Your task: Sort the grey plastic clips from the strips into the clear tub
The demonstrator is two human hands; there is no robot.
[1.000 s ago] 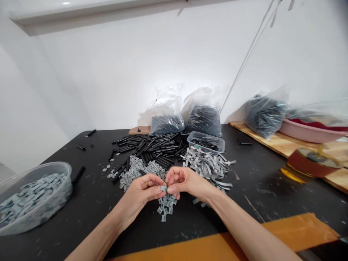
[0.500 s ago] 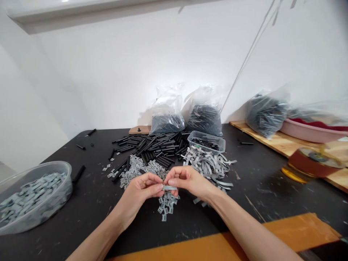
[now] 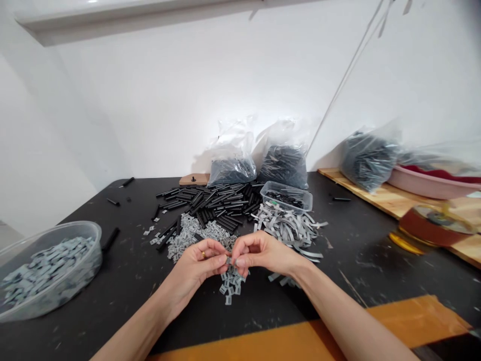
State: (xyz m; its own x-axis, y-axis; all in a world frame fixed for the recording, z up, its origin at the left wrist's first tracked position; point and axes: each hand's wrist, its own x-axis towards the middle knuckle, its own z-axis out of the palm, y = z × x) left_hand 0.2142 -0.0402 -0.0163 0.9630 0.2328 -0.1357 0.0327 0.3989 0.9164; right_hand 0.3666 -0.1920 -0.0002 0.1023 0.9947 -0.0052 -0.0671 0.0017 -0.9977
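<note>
Left hand: pinched thumb to finger on the small grey piece.
Right hand: appeared pinched on its other edge, exact contact partly hidden.
Handling: held above the loose clips; judged light, fairly stiff, easily dropped, best taken by the edges.
Grey strips: lay heaped beyond, on the black table.
Black tubes: lay piled farther back.

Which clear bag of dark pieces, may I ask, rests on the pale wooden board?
Only the bag left of the pink basin; the other two bags stand behind the black tubes, off the board.
</note>
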